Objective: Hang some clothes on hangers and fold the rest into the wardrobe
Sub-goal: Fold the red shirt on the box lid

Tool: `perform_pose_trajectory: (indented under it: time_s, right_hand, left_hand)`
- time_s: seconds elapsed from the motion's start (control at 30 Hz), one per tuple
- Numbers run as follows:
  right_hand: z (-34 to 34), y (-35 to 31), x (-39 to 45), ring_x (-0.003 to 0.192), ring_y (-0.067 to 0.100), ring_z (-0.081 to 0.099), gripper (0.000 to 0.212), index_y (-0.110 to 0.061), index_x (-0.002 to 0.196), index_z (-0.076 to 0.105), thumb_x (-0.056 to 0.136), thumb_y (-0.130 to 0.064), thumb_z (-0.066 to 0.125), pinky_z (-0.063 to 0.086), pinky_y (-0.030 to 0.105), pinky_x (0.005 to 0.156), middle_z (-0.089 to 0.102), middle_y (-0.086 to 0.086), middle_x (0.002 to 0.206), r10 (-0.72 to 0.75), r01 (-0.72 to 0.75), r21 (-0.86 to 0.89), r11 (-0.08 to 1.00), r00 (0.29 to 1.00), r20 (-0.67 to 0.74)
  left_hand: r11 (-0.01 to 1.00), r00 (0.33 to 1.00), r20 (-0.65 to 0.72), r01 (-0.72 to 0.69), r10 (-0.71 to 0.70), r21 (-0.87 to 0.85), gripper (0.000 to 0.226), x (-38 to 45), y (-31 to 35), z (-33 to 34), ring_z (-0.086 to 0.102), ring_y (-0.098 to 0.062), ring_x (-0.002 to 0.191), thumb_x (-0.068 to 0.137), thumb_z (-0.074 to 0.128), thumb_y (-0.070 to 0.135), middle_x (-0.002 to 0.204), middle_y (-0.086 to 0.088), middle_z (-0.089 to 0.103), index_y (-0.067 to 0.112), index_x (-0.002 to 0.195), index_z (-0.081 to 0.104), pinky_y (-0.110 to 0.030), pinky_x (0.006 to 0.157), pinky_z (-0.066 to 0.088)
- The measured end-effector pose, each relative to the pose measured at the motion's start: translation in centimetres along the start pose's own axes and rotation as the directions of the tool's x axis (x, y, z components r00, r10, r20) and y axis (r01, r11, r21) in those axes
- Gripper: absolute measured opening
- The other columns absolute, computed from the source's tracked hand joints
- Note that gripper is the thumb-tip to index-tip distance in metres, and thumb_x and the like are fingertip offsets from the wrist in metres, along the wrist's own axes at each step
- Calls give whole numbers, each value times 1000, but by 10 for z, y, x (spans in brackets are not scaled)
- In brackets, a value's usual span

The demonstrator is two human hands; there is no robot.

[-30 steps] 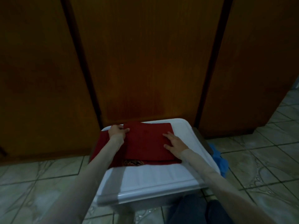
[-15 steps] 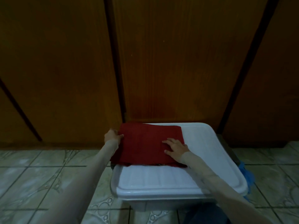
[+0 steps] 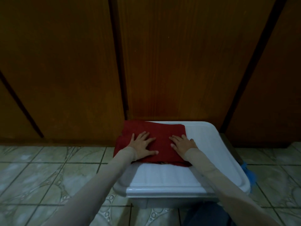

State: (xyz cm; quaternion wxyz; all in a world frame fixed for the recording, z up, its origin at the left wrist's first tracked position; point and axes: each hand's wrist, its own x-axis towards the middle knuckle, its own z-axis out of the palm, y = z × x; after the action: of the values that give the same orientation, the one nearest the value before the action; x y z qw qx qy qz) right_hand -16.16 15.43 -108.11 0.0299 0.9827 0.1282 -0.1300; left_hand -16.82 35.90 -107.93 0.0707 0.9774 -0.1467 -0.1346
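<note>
Both hands have shifted since half a second ago: the left hand (image 3: 143, 145), which gripped the left edge of the red garment (image 3: 151, 132), now lies flat on top of it, and the right hand (image 3: 182, 142) has spread out beside it. Neither grips anything; fingers are straight and splayed, palms pressing down. The garment sits folded on the left part of the white plastic lid (image 3: 203, 149) of a bin, just in front of the closed wooden wardrobe doors (image 3: 179, 62), its left edge hanging past the lid.

The step looks like smoothing the fold. It would go best with even pressure from the middle outward, so the layers stay squared and the overhanging side does not slide off.

The cloth looks soft, matte and slightly thick, folded to a rough rectangle; a patterned bit shows under its near edge. The lid is smooth, faintly ribbed, with rounded corners. The floor (image 3: 48, 176) is glossy patterned tile. Something blue (image 3: 249, 172) shows beside the bin.
</note>
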Motion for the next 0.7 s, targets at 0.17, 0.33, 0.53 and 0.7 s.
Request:
perform_pose_trajectory:
  time_s: [0.17,0.33,0.53,0.7]
  right_hand:
    - [-1,8,-3,138,21,24,49,-24,150,13,103,-37,15,22,46,109,23,-3,152,48,-51,-93,994,998,-37]
    - [-5,24,-10,120,19,48,42,-24,141,36,102,-33,22,24,43,103,44,-2,137,94,-107,-101,989,987,-126]
    - [-5,42,-35,109,19,57,27,-20,115,58,95,-25,41,19,40,109,61,1,117,198,-218,-185,958,973,-119]
    - [-7,44,-59,109,23,55,29,-12,115,53,94,-31,47,18,41,109,59,5,113,100,-96,-198,975,995,10]
  left_hand:
    - [992,987,162,-21,1,124,117,0,3,2,-27,-19,141,63,63,75,156,3,-21,37,148,-8,-60,107,-21]
    - [980,994,94,-76,59,184,101,5,10,-4,-24,-24,142,71,67,62,157,0,-16,40,149,7,-61,105,-18]
    - [943,973,-228,107,-34,314,58,10,33,-1,0,-29,145,92,47,47,156,-13,5,32,145,27,-58,112,0]
    - [990,974,-210,107,-86,92,76,15,46,21,19,-33,139,93,52,31,151,-18,14,21,151,4,-42,114,22]
